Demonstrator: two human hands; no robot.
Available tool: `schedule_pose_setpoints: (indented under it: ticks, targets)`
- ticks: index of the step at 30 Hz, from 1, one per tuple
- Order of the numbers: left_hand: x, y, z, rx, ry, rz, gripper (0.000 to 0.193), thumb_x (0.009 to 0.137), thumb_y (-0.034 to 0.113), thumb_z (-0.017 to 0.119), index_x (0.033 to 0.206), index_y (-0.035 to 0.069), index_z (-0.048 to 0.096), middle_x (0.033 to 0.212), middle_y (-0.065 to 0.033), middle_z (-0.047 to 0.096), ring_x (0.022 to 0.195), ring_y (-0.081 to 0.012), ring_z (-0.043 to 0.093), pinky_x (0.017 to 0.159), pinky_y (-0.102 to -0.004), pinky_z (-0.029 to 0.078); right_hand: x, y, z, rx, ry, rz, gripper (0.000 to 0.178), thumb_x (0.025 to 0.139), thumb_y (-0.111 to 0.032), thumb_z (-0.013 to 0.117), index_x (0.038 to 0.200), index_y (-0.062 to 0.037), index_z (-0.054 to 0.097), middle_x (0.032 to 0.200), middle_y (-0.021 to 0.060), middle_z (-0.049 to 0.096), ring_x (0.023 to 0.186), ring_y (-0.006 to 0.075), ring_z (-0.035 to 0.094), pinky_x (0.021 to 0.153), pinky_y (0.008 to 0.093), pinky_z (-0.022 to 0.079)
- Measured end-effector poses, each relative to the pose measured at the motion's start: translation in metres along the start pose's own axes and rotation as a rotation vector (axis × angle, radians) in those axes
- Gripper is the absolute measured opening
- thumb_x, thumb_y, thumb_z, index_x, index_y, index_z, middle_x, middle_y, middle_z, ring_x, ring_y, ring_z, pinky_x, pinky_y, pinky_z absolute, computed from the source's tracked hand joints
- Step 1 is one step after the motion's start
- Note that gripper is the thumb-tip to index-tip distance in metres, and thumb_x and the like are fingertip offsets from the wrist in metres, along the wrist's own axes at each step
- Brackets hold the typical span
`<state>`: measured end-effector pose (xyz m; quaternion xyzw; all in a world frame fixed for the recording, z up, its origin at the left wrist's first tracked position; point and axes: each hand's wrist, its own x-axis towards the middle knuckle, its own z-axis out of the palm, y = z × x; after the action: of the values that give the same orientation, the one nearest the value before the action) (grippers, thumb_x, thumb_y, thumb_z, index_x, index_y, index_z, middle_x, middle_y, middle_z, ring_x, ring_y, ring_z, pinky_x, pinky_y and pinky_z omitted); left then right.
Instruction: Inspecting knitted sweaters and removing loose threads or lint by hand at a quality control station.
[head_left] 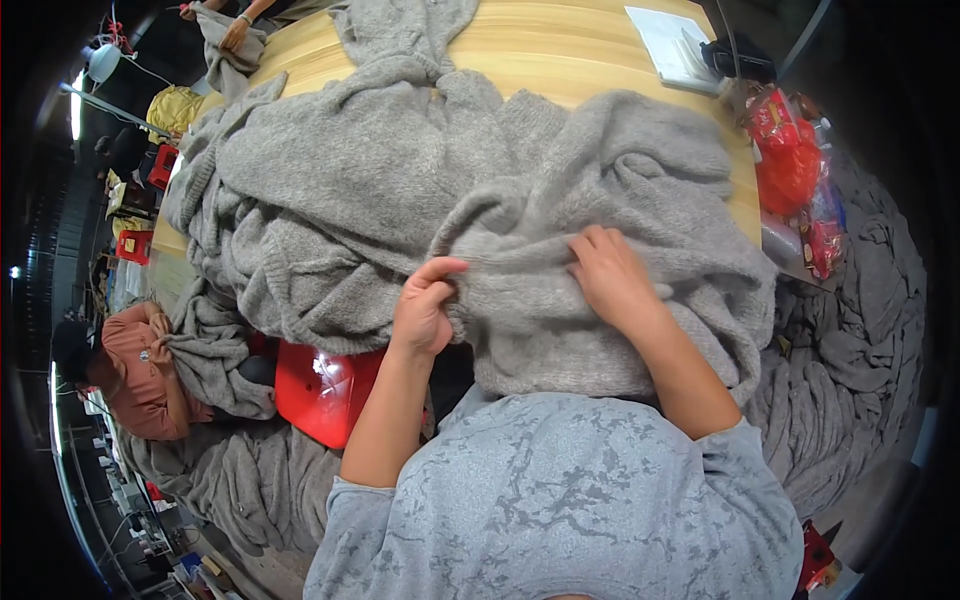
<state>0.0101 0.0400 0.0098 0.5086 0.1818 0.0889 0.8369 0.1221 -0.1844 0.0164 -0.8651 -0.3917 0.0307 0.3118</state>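
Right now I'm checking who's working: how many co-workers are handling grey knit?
2: an orange-shirted co-worker at left, gripping grey knit, and another at the far-left corner of the table, mostly out of frame, a hand on more knit. Others may be hidden.

The knit garments [330, 150] show a heathered, mottled grey. The tabletop [560, 50] is pale yellow with streaked wood grain. The wearer's shirt [560, 500] is light blue-grey, printed with darker grey branching motifs. The plastic item [310, 390] reads bright red; a co-worker's shirt [135, 370], salmon; the cloth bundle [175, 107], yellow; the plastic bag [785, 165], red; the papers [662, 45], white.
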Motion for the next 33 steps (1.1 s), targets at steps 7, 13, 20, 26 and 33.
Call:
schedule_pose_setpoints:
  ticks: [7, 13, 20, 26, 33]
  targets:
    - [0.010, 0.015, -0.014, -0.139, 0.045, 0.150, 0.048, 0.077, -0.012, 0.042, 0.124, -0.003, 0.048, 0.122, -0.0158, 0.053, 0.110, -0.0207, 0.053, 0.097, -0.0321, 0.040, -0.049, 0.072, -0.030, -0.185, 0.051, 0.166, 0.036, 0.065, -0.005, 0.064, 0.100, -0.0036, 0.056, 0.102, 0.0103, 0.056, 0.099, 0.0313, 0.051, 0.085, 0.0408, 0.039]
    - [0.027, 0.000, -0.018, 0.095, -0.017, 0.116, 0.046, 0.079, -0.010, 0.046, 0.125, -0.004, 0.046, 0.118, -0.0085, 0.055, 0.099, -0.0122, 0.053, 0.087, -0.0236, 0.041, -0.052, 0.057, -0.082, -0.257, 0.118, 0.254, 0.047, 0.061, 0.001, 0.063, 0.107, -0.0034, 0.052, 0.109, 0.0137, 0.051, 0.103, 0.0342, 0.047, 0.091, 0.0391, 0.037]
    - [0.013, 0.027, 0.022, 1.245, 0.126, 0.701, 0.037, 0.075, -0.009, 0.049, 0.111, 0.001, 0.057, 0.107, -0.0138, 0.056, 0.095, -0.0206, 0.055, 0.081, -0.0288, 0.044, 0.004, -0.033, 0.001, 0.250, 0.091, -0.055, 0.033, 0.071, -0.007, 0.065, 0.102, -0.0025, 0.053, 0.100, 0.0142, 0.054, 0.098, 0.0312, 0.051, 0.086, 0.0395, 0.039]
    - [0.006, 0.017, 0.049, 1.331, -0.196, 0.714, 0.025, 0.070, -0.006, 0.057, 0.095, -0.002, 0.059, 0.097, -0.0156, 0.054, 0.089, -0.0324, 0.053, 0.079, -0.0376, 0.045, 0.014, -0.027, 0.036, 0.223, 0.109, -0.027, 0.018, 0.072, -0.010, 0.065, 0.086, -0.0008, 0.057, 0.087, 0.0115, 0.056, 0.086, 0.0293, 0.051, 0.078, 0.0374, 0.038]
    - [0.016, 0.015, 0.030, 1.176, -0.267, 0.428, 0.015, 0.070, -0.003, 0.060, 0.085, 0.000, 0.059, 0.082, -0.0125, 0.055, 0.082, -0.0313, 0.054, 0.072, -0.0377, 0.044, 0.012, -0.026, 0.045, 0.525, 0.086, 0.072, 0.019, 0.074, -0.011, 0.065, 0.086, 0.0003, 0.058, 0.085, 0.0110, 0.058, 0.084, 0.0279, 0.053, 0.076, 0.0368, 0.039]
